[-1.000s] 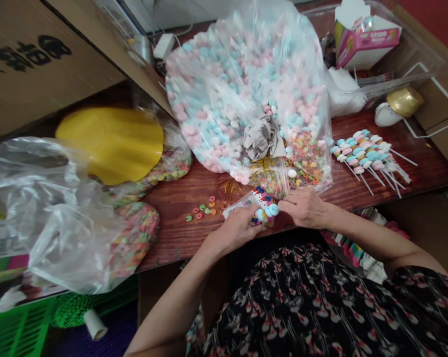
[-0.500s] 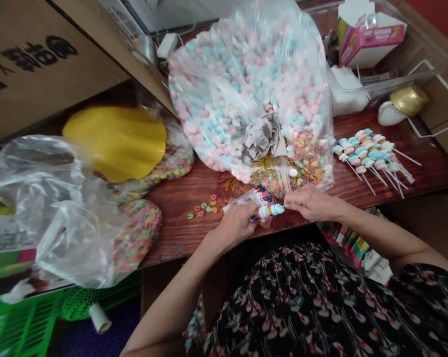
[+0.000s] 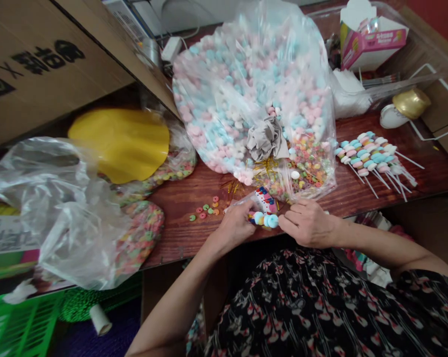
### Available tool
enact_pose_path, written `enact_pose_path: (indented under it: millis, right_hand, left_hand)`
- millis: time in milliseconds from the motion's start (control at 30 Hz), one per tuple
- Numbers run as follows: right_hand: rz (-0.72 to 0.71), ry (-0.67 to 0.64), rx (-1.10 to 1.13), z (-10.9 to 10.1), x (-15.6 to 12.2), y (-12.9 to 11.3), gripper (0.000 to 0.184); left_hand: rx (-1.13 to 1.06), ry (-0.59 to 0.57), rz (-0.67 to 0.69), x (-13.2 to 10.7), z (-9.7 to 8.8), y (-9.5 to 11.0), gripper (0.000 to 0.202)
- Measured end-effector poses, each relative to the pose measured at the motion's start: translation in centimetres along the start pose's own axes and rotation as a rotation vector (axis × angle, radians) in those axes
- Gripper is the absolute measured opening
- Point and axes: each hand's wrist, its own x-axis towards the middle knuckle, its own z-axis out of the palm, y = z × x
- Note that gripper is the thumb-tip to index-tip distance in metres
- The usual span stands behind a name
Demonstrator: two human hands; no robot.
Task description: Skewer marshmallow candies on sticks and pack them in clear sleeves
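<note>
Candy skewer (image 3: 264, 219) held level between both hands, just above the near edge of a reddish wooden table (image 3: 179, 233); stick, if any, hidden by the pastel discs. Step in hand: handling of this short stack of pale blue and pink candies, beside a printed plastic sleeve (image 3: 264, 200). Left hand (image 3: 234, 225) closed, clamped on the stack's left end. Right hand (image 3: 309, 224) with fingertips (image 3: 285, 223) together against the blue right end; clamp or mere contact not determinable. Next move calling for a steady hold, loose pieces being liable to slip.

On the surface: loose candy rings (image 3: 203, 210) left of the hands; gold twist ties (image 3: 266, 166) against a clear bag of pink and blue candy (image 3: 242, 94), far centre; row of assembled candy sticks (image 3: 370, 161) to the right. Farther right, a pink printed box (image 3: 372, 44). Far left, a round yellow card (image 3: 119, 144) beneath a cardboard carton (image 3: 52, 64).
</note>
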Motion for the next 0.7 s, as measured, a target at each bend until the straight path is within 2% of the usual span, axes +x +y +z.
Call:
enact_pose_path:
  millis: [133,367,500,600,633,700]
  right_hand:
    - [0.041,0.032,-0.002,-0.1,-0.2,-0.6,0.023]
    - [0.030,0.065,-0.007,0.2,-0.8,-0.6,0.023]
    - [-0.004,0.075,-0.009,0.4,-0.8,-0.7,0.022]
    - [0.009,0.078,-0.014,0.7,-0.7,-0.5,0.023]
    - [0.028,0.077,-0.013,0.8,-0.6,-0.4,0.023]
    - [0.056,0.089,0.001,1.0,-0.7,0.1,0.024]
  left_hand:
    - [-0.030,0.067,-0.008,-0.2,0.0,-0.6,0.004]
    - [-0.064,0.056,-0.001,-0.7,0.0,-0.4,0.008]
    - [0.020,-0.004,0.089,-0.8,0.1,0.3,0.007]
    - [0.121,-0.057,0.065,-1.0,-0.2,1.1,0.007]
    - [0.130,-0.080,0.057,-1.1,-0.4,1.3,0.011]
    - [0.092,-0.126,0.065,-1.4,-1.0,1.5,0.031]
